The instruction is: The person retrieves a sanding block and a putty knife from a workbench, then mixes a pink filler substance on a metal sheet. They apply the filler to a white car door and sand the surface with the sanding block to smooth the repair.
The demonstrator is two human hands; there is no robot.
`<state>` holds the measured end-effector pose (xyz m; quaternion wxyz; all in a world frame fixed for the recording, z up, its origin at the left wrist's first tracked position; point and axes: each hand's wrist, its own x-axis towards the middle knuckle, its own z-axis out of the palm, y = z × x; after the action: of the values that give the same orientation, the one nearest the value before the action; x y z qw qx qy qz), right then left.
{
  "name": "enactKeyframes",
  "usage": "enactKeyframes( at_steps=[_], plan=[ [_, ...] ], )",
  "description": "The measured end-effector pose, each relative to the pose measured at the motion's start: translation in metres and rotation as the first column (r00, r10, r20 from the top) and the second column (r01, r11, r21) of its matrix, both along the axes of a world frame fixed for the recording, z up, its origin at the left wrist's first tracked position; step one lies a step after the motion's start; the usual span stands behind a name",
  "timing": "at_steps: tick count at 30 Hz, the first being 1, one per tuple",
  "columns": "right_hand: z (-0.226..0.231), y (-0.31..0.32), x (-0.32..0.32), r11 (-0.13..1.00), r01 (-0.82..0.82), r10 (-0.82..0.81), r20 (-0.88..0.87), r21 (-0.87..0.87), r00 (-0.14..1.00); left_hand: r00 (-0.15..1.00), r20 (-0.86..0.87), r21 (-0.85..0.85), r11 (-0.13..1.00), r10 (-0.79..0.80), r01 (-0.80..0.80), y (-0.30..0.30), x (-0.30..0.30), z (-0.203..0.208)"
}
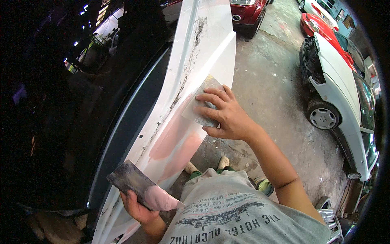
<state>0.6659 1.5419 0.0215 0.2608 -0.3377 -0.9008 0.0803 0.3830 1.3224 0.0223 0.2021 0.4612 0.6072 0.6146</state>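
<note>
My right hand [230,117] has its fingers spread over a thin grey filler spreader [194,110], which lies against the white car body panel [215,53]. Pink body filler [168,140] coats the panel below the spreader in smooth patches. Lower left, my left hand [140,209] grips the edge of a dark flat mixing board [133,177]. A lump of pink filler paste [160,198] sits on the board's right end. Dark scuffs run along the panel's inner edge.
Black glossy bodywork [53,134] fills the left side. To the right, a white car [341,77] and a red car [325,30] stand on the concrete floor [268,89]. A dark red vehicle [248,16] is beyond the panel. A loose tyre [323,202] lies lower right.
</note>
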Motion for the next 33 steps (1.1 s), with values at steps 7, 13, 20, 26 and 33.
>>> enactKeyframes(
  at_steps=[7,13,20,26,33],
  plan=[
    [-0.008,0.001,0.011,0.998,-0.036,0.036,0.003,0.043,0.999,0.742,0.665,0.033,0.996,-0.084,0.083,0.006,0.033,0.018],
    [-0.019,-0.001,0.045,1.000,-0.021,0.020,-0.145,-0.005,0.989,0.763,0.647,-0.031,1.000,0.021,-0.001,0.011,0.059,0.013],
    [-0.028,0.065,0.093,0.994,0.082,-0.069,-0.168,0.070,0.983,0.998,0.055,0.117,0.992,0.040,-0.047,0.012,0.090,-0.016],
    [-0.045,0.111,0.093,0.980,0.063,-0.026,-0.188,0.190,0.982,0.733,0.636,-0.183,0.970,0.240,-0.158,0.013,0.115,-0.014],
    [-0.055,0.132,0.096,0.980,0.026,0.007,-0.165,0.199,0.986,0.757,0.599,-0.178,0.965,0.262,-0.192,0.019,0.133,-0.017]
  ],
)
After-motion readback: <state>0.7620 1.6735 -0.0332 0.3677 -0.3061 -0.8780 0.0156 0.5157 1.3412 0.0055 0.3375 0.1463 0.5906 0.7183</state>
